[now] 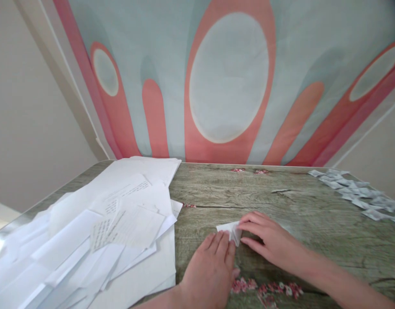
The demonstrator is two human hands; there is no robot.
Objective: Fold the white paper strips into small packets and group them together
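A small folded piece of white paper (pixel 235 233) lies on the wood-patterned table in front of me. My left hand (pixel 213 268) rests flat on its left part, the outstretched fingers pressing it down and covering some of it. From the right, my right hand (pixel 264 236) pinches the paper's right edge between thumb and fingers. A crease and a raised flap show between the two hands.
A big heap of white paper sheets (pixel 71 240) covers the table's left side, some printed. Several small folded paper pieces (pixel 361 191) lie in rows at the far right. A patterned cloth (pixel 171 77) hangs behind the table (pixel 216 189).
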